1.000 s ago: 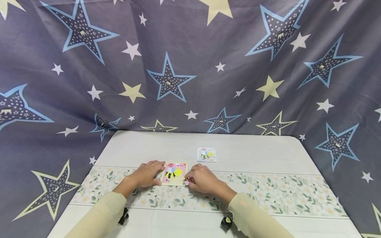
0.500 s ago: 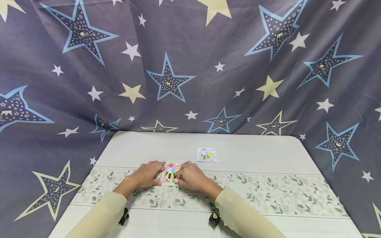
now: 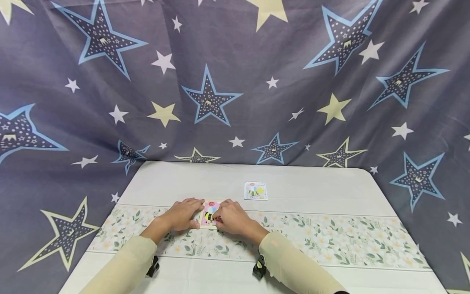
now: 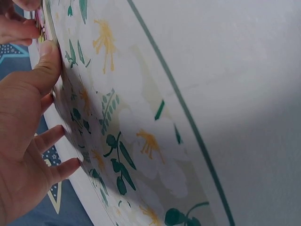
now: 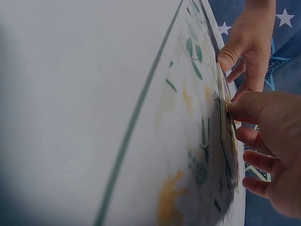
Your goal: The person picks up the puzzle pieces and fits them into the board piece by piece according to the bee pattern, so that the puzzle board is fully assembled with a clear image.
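A square bee jigsaw puzzle board (image 3: 207, 212), pink with a cream rim, lies flat on the table in the head view. My left hand (image 3: 182, 214) rests at its left side, the thumb touching the edge and the other fingers spread, as the left wrist view shows. Over the right half of the board, my right hand (image 3: 232, 216) pinches a small dark pink puzzle piece (image 3: 218, 219) between thumb and fingers, low against the picture. Most of this piece and the board's right part are hidden beneath the hand. In the right wrist view the right thumb (image 5: 244, 106) meets the board's edge.
Behind the board, slightly right, lies a white-edged card (image 3: 255, 191) with the same bee picture. The white table (image 3: 312, 190) has a floral band across it. A dark star-patterned cloth (image 3: 235, 81) hangs at the back and sides.
My right hand has moved left with the puzzle piece, from the board's right edge to over its picture. The left hand, board and card have stayed put.
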Demonstrator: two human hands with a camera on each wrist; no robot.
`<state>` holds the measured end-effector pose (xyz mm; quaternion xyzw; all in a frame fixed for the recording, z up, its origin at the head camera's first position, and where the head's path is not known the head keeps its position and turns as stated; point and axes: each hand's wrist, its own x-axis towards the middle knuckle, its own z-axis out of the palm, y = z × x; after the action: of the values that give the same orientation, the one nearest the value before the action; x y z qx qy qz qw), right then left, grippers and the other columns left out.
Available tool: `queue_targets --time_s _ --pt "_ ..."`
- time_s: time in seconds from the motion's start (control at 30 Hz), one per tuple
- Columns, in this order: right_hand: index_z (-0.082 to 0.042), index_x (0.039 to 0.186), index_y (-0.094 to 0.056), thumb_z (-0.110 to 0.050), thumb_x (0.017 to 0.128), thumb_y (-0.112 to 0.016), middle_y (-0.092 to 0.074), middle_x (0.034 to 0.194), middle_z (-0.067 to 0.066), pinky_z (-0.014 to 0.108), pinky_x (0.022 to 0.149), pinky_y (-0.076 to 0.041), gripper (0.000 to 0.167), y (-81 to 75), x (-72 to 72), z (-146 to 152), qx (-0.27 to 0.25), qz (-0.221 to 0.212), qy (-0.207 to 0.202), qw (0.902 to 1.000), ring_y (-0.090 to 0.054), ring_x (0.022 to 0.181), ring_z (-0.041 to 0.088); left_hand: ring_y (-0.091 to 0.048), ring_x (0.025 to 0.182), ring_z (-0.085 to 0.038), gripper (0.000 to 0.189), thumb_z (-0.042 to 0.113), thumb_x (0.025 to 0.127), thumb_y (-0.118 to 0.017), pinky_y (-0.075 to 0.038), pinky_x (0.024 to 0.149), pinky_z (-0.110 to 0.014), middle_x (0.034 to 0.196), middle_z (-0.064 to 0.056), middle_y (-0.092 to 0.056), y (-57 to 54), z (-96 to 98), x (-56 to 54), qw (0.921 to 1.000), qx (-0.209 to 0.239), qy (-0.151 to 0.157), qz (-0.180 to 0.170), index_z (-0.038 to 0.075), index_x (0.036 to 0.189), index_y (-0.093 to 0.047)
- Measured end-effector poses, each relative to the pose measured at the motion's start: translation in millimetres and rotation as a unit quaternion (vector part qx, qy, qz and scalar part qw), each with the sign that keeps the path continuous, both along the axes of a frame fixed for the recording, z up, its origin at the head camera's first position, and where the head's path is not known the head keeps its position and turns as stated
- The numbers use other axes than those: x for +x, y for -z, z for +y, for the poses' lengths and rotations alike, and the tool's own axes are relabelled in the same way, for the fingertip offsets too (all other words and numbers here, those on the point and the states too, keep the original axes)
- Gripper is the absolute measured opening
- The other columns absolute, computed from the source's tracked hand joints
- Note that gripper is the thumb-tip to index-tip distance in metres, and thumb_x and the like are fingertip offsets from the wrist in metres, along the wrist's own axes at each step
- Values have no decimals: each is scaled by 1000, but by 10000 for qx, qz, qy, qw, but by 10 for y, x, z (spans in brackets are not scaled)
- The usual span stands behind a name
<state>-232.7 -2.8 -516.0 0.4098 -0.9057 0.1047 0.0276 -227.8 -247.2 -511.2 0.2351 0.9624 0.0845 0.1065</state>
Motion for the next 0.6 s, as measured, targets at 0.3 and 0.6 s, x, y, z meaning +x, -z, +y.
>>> queue_targets --time_s 0.3,0.6 --pt "-28 110 -80 -33 93 -72 -76 109 -7 41 97 -54 20 13 -11 -2 -118 -125 93 9998 -63 119 19 -38 150 -36 67 51 87 -73 -38 112 -67 162 -7 -41 -20 -1 -1 10000 -27 0 -36 16 142 -57" --pt "-30 110 -79 -33 94 -70 -75 109 -9 39 90 -55 19 10 5 -66 92 18 23 10000 -63 115 18 -38 149 -37 67 49 87 -74 -38 111 -67 162 -7 -41 -26 4 6 10000 52 23 -46 15 142 -57"
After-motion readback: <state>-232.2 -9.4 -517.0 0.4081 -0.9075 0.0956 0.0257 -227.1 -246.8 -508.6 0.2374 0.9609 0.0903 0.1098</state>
